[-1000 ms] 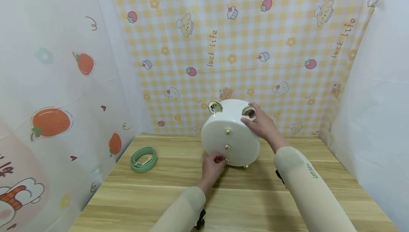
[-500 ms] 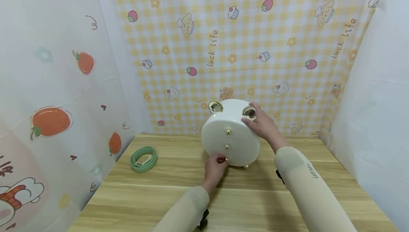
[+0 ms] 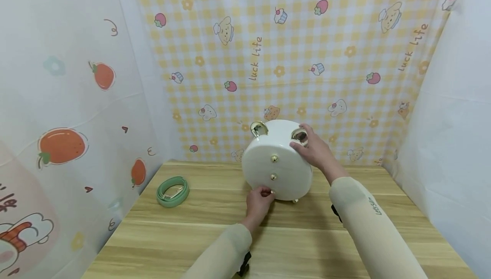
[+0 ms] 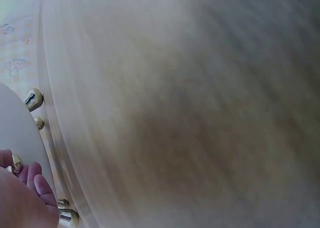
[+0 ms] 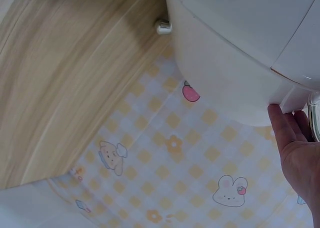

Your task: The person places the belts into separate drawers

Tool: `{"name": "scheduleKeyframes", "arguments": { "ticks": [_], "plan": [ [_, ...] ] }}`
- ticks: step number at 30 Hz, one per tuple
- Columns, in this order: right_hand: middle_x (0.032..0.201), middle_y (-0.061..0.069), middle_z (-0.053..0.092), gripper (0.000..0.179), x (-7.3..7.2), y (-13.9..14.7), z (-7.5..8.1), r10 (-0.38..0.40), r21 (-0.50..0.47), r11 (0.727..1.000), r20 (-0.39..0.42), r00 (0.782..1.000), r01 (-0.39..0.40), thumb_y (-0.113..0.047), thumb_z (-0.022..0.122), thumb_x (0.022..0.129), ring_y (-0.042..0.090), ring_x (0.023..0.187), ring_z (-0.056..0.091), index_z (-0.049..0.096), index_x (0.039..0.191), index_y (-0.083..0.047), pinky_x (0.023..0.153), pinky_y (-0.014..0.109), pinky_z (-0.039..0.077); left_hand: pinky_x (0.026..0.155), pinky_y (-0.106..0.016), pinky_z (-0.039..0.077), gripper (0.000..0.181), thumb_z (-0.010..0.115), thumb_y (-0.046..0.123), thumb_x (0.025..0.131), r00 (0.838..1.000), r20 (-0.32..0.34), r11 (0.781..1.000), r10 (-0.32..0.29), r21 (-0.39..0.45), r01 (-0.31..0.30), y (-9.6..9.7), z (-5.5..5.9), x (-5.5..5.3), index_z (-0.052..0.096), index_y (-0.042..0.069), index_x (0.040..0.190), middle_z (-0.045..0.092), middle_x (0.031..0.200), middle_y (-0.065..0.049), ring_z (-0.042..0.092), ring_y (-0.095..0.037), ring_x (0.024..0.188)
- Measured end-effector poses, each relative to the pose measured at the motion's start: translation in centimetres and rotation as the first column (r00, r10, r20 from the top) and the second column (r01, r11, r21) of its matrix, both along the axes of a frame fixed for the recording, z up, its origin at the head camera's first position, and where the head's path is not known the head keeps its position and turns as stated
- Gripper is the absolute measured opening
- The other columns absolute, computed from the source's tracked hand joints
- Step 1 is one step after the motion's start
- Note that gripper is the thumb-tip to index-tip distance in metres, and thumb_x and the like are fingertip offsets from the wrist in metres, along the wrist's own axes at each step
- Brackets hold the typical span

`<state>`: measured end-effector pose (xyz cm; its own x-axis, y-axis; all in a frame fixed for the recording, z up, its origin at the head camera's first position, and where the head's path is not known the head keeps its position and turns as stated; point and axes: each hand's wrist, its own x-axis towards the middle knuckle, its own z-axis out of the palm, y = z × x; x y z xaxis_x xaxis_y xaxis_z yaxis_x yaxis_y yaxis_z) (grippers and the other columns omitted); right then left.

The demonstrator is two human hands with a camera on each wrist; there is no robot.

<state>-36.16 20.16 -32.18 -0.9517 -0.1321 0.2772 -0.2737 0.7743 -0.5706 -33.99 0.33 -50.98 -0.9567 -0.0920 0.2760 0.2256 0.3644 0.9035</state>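
Head view shows a yellow-checked cloth [image 3: 303, 44] rising behind both hands, its lower part hidden by what they hold. Below them spreads a wood-grain table [image 3: 299, 249], cut off at the near edge and badly blurred in the left wrist view. Standing on it between the hands is a white box [image 3: 295, 172] with a rounded front; its back cannot be seen from the head, and the side picture edges crop it in both wrist views. Pale sleeves [image 3: 376, 232] trail from the wrists and run out of frame. On the box's upper edge, the right hand [image 3: 316, 149] grips with thumb in front and fingers reaching over, their far ends partly hidden from the head view. Low on the front, the left hand [image 3: 258, 205] pinches the lowest knob [image 4: 17, 163] in a narrow hold, covering much of it. Well to the outer side of that pinch lies a coiled green strap [image 3: 174, 201]. One gold ear [image 3: 299, 135] sits within the right hand's span, partly covered; its twin [image 3: 258, 129] stands apart from it. Two gold knobs [image 3: 274, 177] line up above the pinch, and a small foot [image 3: 295, 201] peeks out beside it.
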Motion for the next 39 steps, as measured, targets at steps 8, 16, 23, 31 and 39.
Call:
{"name": "scheduleKeyframes", "arguments": {
  "ticks": [8, 16, 23, 31, 39],
  "plan": [
    [0.129, 0.031, 0.055, 0.077, -0.2, 0.1, 0.1, -0.001, 0.008, 1.0, -0.002, 1.0, 0.001, -0.045, 0.059, 0.098, 0.043, 0.103, 0.063, 0.02, 0.156, -0.013, 0.091, 0.06, 0.046, 0.059, -0.024, 0.048, 0.01, 0.078, 0.006, 0.079, 0.999, 0.05, 0.999, 0.003, 0.032, -0.005, 0.3, 0.2, 0.0, 0.068, 0.006, 0.08, 0.065, 0.072, 0.003, 0.056, -0.006, 0.064],
    [0.123, 0.032, 0.058, 0.077, -0.1, 0.1, 0.5, 0.024, 0.031, 0.999, 0.008, 1.0, -0.024, -0.043, 0.059, 0.098, 0.043, 0.102, 0.063, 0.019, 0.155, -0.008, 0.091, 0.06, 0.046, 0.058, -0.024, 0.048, 0.012, 0.078, 0.003, 0.077, 0.998, 0.056, 0.999, 0.022, 0.035, -0.024, 0.5, 0.6, 0.2, 0.066, 0.006, 0.076, 0.065, 0.07, 0.003, 0.056, -0.006, 0.063],
    [0.129, 0.033, 0.054, 0.077, -0.1, 0.1, 0.8, 0.019, 0.015, 1.0, 0.026, 0.999, -0.02, -0.042, 0.059, 0.098, 0.046, 0.107, 0.059, 0.019, 0.155, -0.009, 0.093, 0.061, 0.044, 0.056, -0.023, 0.047, 0.013, 0.079, 0.001, 0.072, 0.998, -0.001, 0.998, 0.06, 0.035, -0.06, 0.5, 0.5, 0.5, 0.067, 0.005, 0.073, 0.065, 0.065, 0.003, 0.054, -0.003, 0.058],
    [0.136, 0.033, 0.049, 0.078, -0.2, 0.2, 1.0, 0.01, 0.012, 1.0, 0.035, 0.999, -0.01, -0.043, 0.059, 0.098, 0.05, 0.118, 0.053, 0.018, 0.155, -0.01, 0.096, 0.062, 0.042, 0.058, -0.023, 0.05, 0.013, 0.08, 0.003, 0.075, 0.999, 0.04, 0.996, 0.02, 0.081, -0.023, -0.2, 0.8, 1.9, 0.067, 0.004, 0.077, 0.065, 0.068, 0.002, 0.056, -0.005, 0.061],
    [0.134, 0.033, 0.051, 0.078, -0.1, 0.0, 0.7, 0.015, 0.007, 1.0, 0.031, 0.999, -0.015, -0.044, 0.059, 0.098, 0.049, 0.115, 0.055, 0.017, 0.156, -0.011, 0.097, 0.062, 0.042, 0.061, -0.022, 0.051, 0.012, 0.079, 0.003, 0.076, 0.997, 0.069, 0.993, -0.029, 0.112, 0.021, -1.6, 0.4, 3.9, 0.067, 0.004, 0.079, 0.065, 0.072, 0.002, 0.058, -0.005, 0.065]
  ]
}}
